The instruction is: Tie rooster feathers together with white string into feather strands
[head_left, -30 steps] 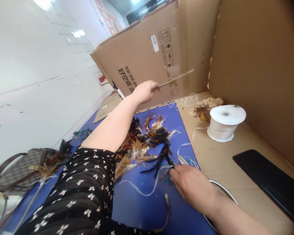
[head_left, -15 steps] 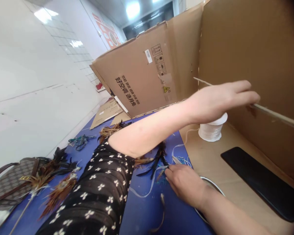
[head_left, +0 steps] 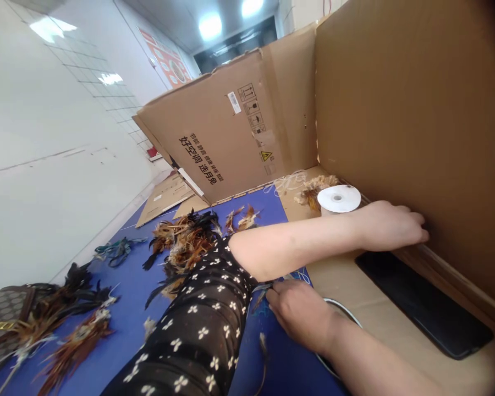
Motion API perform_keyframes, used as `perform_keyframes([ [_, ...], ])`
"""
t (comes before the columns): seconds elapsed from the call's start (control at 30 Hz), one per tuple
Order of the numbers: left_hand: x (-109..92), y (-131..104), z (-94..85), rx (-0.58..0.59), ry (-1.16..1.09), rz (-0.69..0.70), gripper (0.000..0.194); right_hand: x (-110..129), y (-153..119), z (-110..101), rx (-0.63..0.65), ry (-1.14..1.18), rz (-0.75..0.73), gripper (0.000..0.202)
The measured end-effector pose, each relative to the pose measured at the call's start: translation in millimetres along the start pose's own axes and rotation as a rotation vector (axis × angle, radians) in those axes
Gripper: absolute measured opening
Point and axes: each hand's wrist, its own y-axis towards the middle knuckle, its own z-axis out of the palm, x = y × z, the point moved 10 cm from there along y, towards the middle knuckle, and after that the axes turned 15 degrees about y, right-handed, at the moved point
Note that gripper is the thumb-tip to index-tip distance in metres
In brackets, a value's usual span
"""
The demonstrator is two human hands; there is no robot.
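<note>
My left arm, in a black sleeve with white flowers, reaches across to the right. My left hand (head_left: 391, 225) is low against the cardboard wall, fingers curled down; what lies under them is hidden. A pale strip (head_left: 457, 269) runs from beside it along the wall's foot; I cannot tell whether it is a stick or a cardboard edge. My right hand (head_left: 299, 308) is closed in a pinch at the blue table's edge, with a dark greyish feather (head_left: 262, 287) sticking out from its fingertips. Behind my left forearm stands a white spool (head_left: 339, 198), partly covered.
A black phone-like slab (head_left: 424, 302) lies on the cardboard. Brown and black feathers (head_left: 185, 239) are heaped on the blue table (head_left: 289, 363). At left are feather bunches (head_left: 80, 341) and a patterned bag (head_left: 4, 313). A tall cardboard box (head_left: 214, 126) stands behind.
My left hand has come down from above the spool to the wall's foot; the stick it held is no longer plainly visible. My right hand keeps its pinch. The view has shifted right.
</note>
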Motion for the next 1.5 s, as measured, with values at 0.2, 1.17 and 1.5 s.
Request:
perform_keyframes([
  [0.2, 5.7, -42.4, -14.1, -0.197, 0.063, -0.007, 0.05, -1.5, -0.9, -3.9, -0.016, 0.01, 0.005, 0.022],
  [1.17, 268.8, -389.4, 266.7, 0.501, -0.091, -1.345, 0.047, -10.7, -5.7, 16.2, -0.19, 0.046, -0.126, 0.02],
  [1.5, 261.2, -407.1, 210.3, 0.422, -0.067, -1.276, 0.033, -7.4, -4.6, 10.3, -0.203, 0.024, -0.13, 0.019],
])
